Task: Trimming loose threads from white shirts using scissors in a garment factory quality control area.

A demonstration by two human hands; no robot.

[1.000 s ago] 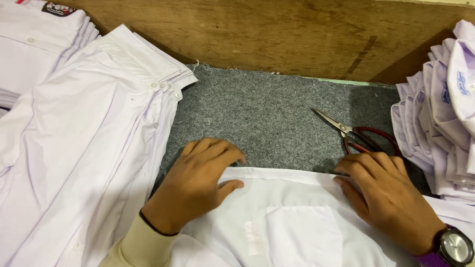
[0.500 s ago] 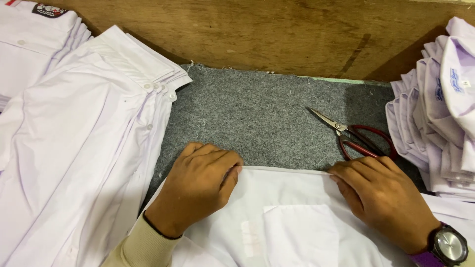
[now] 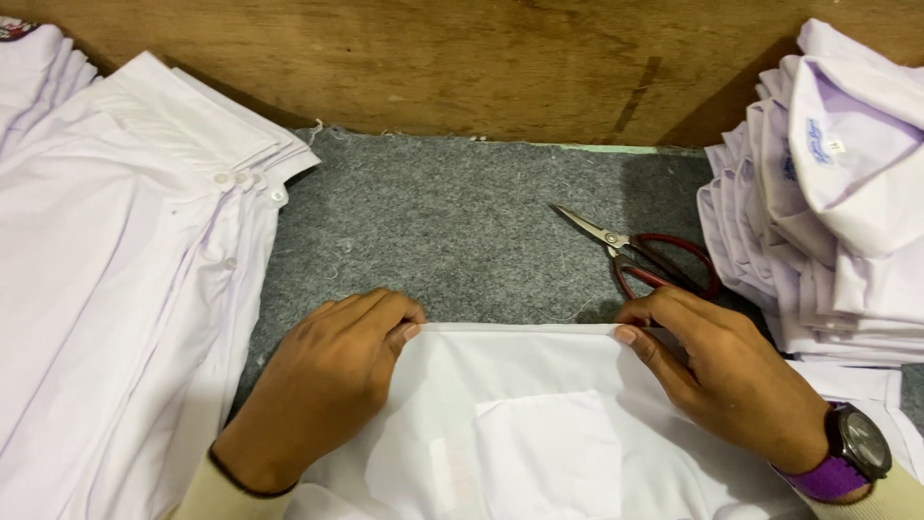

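Observation:
A white shirt with a chest pocket lies flat on the grey felt surface in front of me. My left hand pinches the shirt's far folded edge at its left end. At the right end of that same edge, my right hand grips the fabric with its fingers curled; a dark watch with a purple strap is on that wrist. Red-handled scissors lie just beyond my right hand, not touched.
A stack of white shirts fills the left side. Another pile of folded white shirts stands at the right. A brown wooden wall closes off the far edge of the felt.
Both hands have shifted from pressing flat on the shirt to gripping its far edge at the two ends. The fold line now looks straight.

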